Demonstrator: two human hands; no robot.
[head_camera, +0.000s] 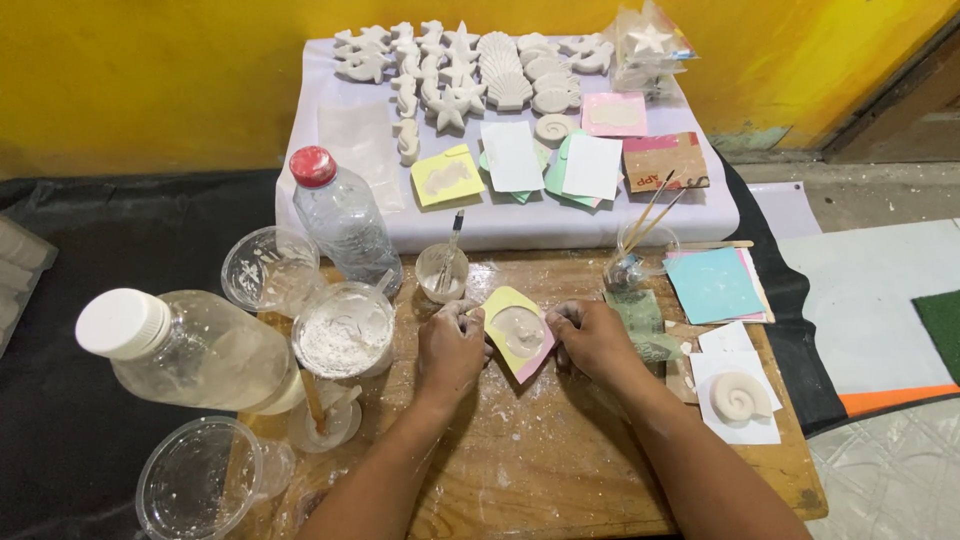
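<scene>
Hands at centre frame, on a wooden worktop (560, 470) dusted with white powder. Left hand (450, 350) and right hand (592, 338) flank a yellow mould (516, 330) filled with pale wet plaster, which lies on a pink sheet just below a small cup (441, 272) holding a brush. Fingers of both hands are curled narrow and pinch the mould's left and right edges, holding it flat. Left of the hands: a tub of white powder (343, 332), an empty clear cup (268, 268), a red-capped bottle (344, 218) standing upright, and a large white-capped bottle (190, 348) lying on its side. Right of the hands: a cup with two thin sticks (640, 250), a stack of coloured sheets (714, 285), and a spiral shell cast (738, 398) on white paper at lower right. Upper frame: a white-covered board (480, 228) carrying rows of plaster casts (470, 65) shaped as starfish, shells and seahorses, with more moulds and papers near its front edge.
</scene>
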